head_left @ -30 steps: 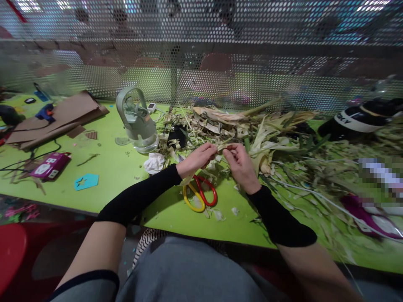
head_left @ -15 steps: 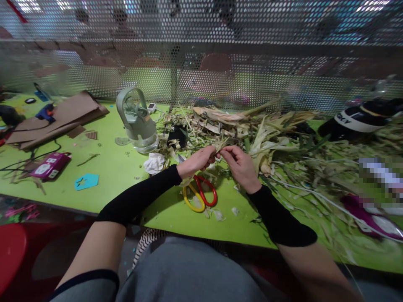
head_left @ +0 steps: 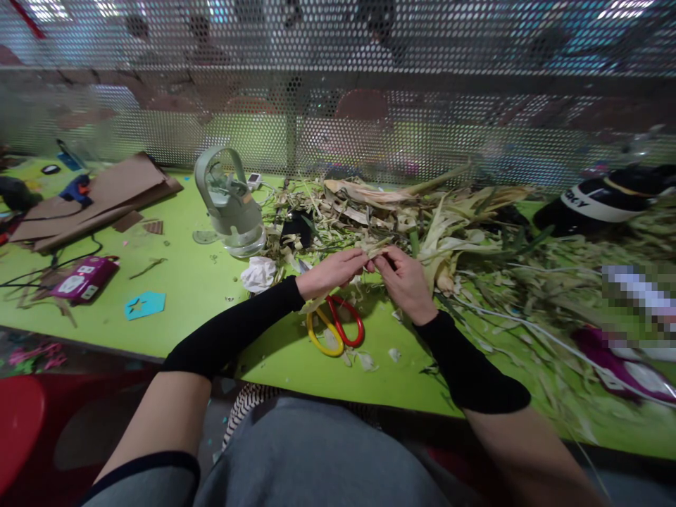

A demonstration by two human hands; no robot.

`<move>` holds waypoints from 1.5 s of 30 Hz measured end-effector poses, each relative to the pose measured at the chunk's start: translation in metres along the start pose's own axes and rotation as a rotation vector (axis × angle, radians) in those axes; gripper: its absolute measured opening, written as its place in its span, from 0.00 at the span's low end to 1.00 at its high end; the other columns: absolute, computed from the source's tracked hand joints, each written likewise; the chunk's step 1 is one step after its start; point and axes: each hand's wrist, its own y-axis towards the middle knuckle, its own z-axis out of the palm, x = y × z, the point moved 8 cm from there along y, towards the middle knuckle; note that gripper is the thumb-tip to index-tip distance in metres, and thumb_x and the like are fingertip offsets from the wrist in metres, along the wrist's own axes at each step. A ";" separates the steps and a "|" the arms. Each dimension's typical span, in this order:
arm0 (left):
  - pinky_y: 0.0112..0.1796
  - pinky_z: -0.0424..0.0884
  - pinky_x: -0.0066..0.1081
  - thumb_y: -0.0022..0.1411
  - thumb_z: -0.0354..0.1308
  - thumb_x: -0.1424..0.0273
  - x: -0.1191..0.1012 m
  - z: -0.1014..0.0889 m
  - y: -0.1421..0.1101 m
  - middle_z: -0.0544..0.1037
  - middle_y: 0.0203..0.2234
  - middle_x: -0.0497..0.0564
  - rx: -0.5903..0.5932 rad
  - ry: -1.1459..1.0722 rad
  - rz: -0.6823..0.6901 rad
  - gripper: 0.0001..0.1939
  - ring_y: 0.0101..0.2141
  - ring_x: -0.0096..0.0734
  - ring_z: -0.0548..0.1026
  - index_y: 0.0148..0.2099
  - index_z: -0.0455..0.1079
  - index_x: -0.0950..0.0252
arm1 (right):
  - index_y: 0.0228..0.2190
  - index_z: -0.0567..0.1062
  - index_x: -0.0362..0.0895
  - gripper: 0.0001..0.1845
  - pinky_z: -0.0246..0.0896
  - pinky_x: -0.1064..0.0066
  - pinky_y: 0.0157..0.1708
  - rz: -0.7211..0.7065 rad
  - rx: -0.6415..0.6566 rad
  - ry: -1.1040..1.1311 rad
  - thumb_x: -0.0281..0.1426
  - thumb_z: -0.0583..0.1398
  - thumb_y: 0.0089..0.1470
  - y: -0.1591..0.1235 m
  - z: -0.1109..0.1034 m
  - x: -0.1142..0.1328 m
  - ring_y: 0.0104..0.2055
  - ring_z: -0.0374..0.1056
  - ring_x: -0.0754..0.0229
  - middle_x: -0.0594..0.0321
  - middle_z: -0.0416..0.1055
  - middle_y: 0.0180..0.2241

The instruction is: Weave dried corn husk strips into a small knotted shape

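My left hand (head_left: 334,272) and my right hand (head_left: 408,283) meet fingertip to fingertip over the green table (head_left: 296,373). Both are closed in a pinch on a pale strip of corn husk (head_left: 376,248), which is partly hidden by the fingers. Below them lie scissors with one yellow and one red handle (head_left: 360,331); their blades are largely covered by my left hand and scraps. Just beyond my right hand rests a corn ear (head_left: 446,280) with its husk leaves spread. A crumpled white tissue (head_left: 258,274) sits left of my left hand.
Dried husks (head_left: 370,193) are heaped along a perforated metal screen (head_left: 317,134). A green-lidded water bottle (head_left: 243,225) stands at centre left. A black bottle (head_left: 591,204) leans at the right, near a white cable (head_left: 528,324). Brown cardboard (head_left: 116,190) and a purple box (head_left: 87,278) lie leftward.
Small finger movements only: my left fingers have straightened slightly and my right fingers have shifted a little at the husk strip. Everything else stays put.
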 end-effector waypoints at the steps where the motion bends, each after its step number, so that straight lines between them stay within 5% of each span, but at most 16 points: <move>1: 0.25 0.52 0.24 0.78 0.46 0.68 -0.003 -0.002 0.000 0.57 0.25 0.42 -0.028 0.025 0.008 0.13 0.24 0.23 0.54 0.38 0.65 0.64 | 0.31 0.77 0.48 0.22 0.70 0.61 0.40 -0.016 0.000 -0.026 0.48 0.56 0.69 0.000 0.001 0.000 0.34 0.75 0.53 0.57 0.79 0.31; 6: 0.34 0.59 0.27 0.76 0.49 0.75 -0.016 -0.022 0.003 0.63 0.26 0.43 -0.266 0.322 0.116 0.16 0.29 0.26 0.61 0.31 0.59 0.62 | 0.40 0.81 0.46 0.16 0.71 0.59 0.44 -0.165 0.031 -0.236 0.40 0.56 0.70 -0.006 0.010 0.009 0.42 0.77 0.49 0.51 0.82 0.39; 9: 0.39 0.60 0.28 0.74 0.51 0.76 -0.015 -0.029 0.005 0.64 0.27 0.42 -0.338 0.340 0.136 0.11 0.31 0.27 0.63 0.37 0.58 0.61 | 0.41 0.80 0.46 0.15 0.71 0.60 0.41 -0.190 0.043 -0.288 0.39 0.56 0.70 -0.009 0.014 0.011 0.40 0.77 0.50 0.51 0.81 0.38; 13: 0.37 0.61 0.27 0.74 0.49 0.76 -0.013 -0.022 0.004 0.64 0.28 0.40 -0.258 0.195 0.122 0.07 0.27 0.25 0.61 0.50 0.56 0.62 | 0.40 0.80 0.47 0.14 0.70 0.59 0.39 -0.169 0.039 -0.264 0.38 0.56 0.70 -0.009 0.013 0.009 0.38 0.75 0.50 0.53 0.80 0.36; 22: 0.31 0.57 0.23 0.74 0.49 0.78 -0.008 -0.020 0.005 0.59 0.27 0.38 -0.263 0.081 0.067 0.11 0.24 0.19 0.57 0.42 0.51 0.59 | 0.38 0.80 0.47 0.12 0.69 0.60 0.37 -0.143 0.055 -0.224 0.37 0.57 0.68 -0.007 0.014 0.007 0.34 0.73 0.51 0.55 0.78 0.32; 35: 0.27 0.54 0.23 0.74 0.47 0.79 -0.006 -0.022 0.007 0.60 0.22 0.36 -0.238 0.015 0.094 0.10 0.21 0.20 0.56 0.44 0.51 0.58 | 0.38 0.80 0.47 0.16 0.68 0.62 0.34 -0.096 0.038 -0.171 0.44 0.58 0.68 -0.006 0.010 0.009 0.31 0.73 0.53 0.55 0.81 0.34; 45: 0.28 0.56 0.23 0.75 0.48 0.79 -0.005 -0.014 0.008 0.61 0.20 0.35 -0.198 0.066 0.081 0.10 0.22 0.22 0.59 0.46 0.50 0.59 | 0.48 0.80 0.46 0.15 0.62 0.65 0.29 0.000 -0.020 -0.050 0.40 0.59 0.67 -0.008 0.003 0.014 0.26 0.66 0.58 0.59 0.78 0.32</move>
